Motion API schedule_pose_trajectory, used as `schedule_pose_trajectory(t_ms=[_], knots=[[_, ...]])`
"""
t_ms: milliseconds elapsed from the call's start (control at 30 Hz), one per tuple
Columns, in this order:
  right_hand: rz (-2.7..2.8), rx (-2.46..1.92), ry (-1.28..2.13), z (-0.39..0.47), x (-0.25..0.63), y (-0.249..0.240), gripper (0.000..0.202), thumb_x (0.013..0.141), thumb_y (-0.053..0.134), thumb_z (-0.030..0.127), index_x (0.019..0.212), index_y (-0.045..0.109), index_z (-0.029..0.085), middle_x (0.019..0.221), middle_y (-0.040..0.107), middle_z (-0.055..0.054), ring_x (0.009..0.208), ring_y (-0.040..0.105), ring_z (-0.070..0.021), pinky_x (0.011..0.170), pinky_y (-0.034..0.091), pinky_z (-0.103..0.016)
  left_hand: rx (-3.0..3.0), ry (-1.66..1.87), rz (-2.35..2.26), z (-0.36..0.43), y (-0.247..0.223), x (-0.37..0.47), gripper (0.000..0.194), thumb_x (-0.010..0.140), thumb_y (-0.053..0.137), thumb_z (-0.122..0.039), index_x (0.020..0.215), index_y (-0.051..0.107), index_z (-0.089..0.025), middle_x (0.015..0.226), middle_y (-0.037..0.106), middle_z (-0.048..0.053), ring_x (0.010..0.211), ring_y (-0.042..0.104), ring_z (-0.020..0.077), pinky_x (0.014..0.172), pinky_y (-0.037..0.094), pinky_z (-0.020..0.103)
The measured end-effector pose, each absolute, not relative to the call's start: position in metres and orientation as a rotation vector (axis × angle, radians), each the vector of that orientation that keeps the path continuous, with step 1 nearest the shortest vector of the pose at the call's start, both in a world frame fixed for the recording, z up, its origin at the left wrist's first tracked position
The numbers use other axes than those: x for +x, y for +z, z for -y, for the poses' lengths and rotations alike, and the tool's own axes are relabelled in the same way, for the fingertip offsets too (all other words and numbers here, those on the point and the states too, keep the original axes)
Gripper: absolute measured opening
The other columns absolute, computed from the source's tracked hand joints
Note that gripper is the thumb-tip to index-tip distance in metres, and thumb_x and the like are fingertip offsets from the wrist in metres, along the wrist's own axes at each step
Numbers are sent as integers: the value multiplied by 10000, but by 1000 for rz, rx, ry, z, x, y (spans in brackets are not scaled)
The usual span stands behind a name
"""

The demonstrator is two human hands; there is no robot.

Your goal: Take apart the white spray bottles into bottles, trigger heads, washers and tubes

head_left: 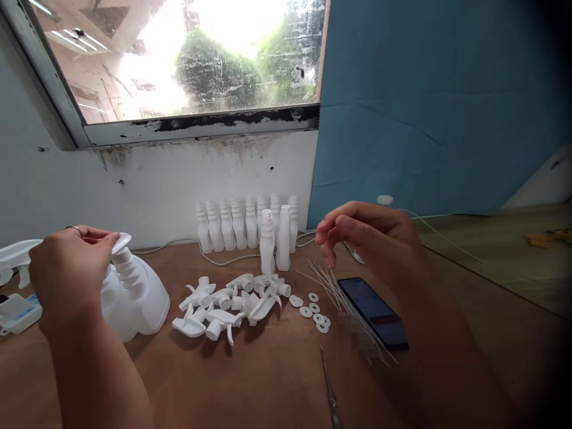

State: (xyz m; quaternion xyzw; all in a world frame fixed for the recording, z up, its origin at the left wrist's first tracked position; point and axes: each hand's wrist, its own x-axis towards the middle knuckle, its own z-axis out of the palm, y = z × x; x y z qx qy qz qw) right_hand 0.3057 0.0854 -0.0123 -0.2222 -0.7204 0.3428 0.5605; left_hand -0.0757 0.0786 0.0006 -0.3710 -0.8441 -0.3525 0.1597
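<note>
At the left, my left hand (74,277) is closed, pinching a small white round piece (123,242) between thumb and fingers. That piece is at the mouth of a large white plastic bottle (149,304); whether it rests on the rim I cannot tell. My hand and wrist hide part of the bottle. On the right, my right hand (370,238) hovers above thin white tubes (330,289) and a phone (373,313). Its fingers are loosely bent and apart, with nothing visible in them. White trigger spray heads (232,304) lie piled between my hands, beside several white washers (314,308).
Small white bottles (236,223) stand along the wall, with two more (267,241) in front. Scissors (329,393) lie at the table's near side. A white cable (223,262) runs behind the pile. A spray head (20,256) and white box (20,313) are far left.
</note>
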Motion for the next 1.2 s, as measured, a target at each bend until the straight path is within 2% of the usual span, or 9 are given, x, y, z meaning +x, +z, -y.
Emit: schedule_pose_trajectory(t_ms=[133,300,400,500,700,800,867,1067,1200], knots=[[1677,-535,787,-85,305,-11,160,911,597,260,827,709,184,720,672,-27,490,606,-111,464,520,-276,-1185,-968,2463,-70,11,-63,255,754,622,-460,790,647,-209,657,580,17,556,460,186,499,336,254],[1714,-545,786,-87,309,-13,155,921,583,254,854,703,182,727,674,-26,498,611,-115,476,524,-284,-1188,-933,2441,-69,11,-60,220,774,608,-428,810,645,-214,692,576,30,613,483,205,563,381,280],[1732,-568,789,-87,309,-14,159,927,578,267,855,699,192,708,668,-22,490,601,-110,483,515,-283,-1194,-847,2366,-68,11,-55,330,847,509,-480,922,657,-196,899,609,89,834,554,280,753,447,392],[1778,-595,787,-87,307,-12,173,923,578,303,851,695,198,678,656,-14,491,597,-111,486,509,-276,-1222,-832,2263,-65,14,-44,414,895,428,-505,983,654,-170,1042,592,139,1067,520,363,910,389,538],[2289,-1057,812,-100,309,-21,281,896,553,418,968,700,189,804,694,-46,644,635,-136,551,484,-241,-1989,-949,2140,-78,5,0,302,890,537,-427,993,674,-178,1031,639,81,821,587,218,803,469,374],[2587,-1609,900,-122,305,-47,323,786,658,394,1050,694,211,894,716,-53,717,652,-171,547,450,-229,-2586,-715,1640,-100,-23,37,259,906,561,-393,1029,676,-196,1120,633,60,962,592,215,871,466,347],[2645,-1938,919,-140,299,-69,275,705,705,348,915,721,171,704,690,-52,577,621,-177,492,420,-244,-2831,-505,1293,-117,-49,63,236,914,571,-364,1053,668,-200,1120,638,51,1029,576,215,900,460,334],[2694,-1998,917,-169,276,-114,186,655,726,308,658,682,127,525,588,-19,531,611,-176,530,460,-261,-2883,-130,1099,-151,-123,105,294,812,674,-221,1097,629,-165,1120,615,101,1079,563,287,878,478,385],[2684,-2019,950,-171,266,-129,196,614,749,260,739,704,116,555,617,-24,547,638,-184,543,499,-258,-2894,-163,1133,-160,-145,104,277,807,658,-193,1082,637,-179,1114,603,99,1088,552,287,885,491,382]])
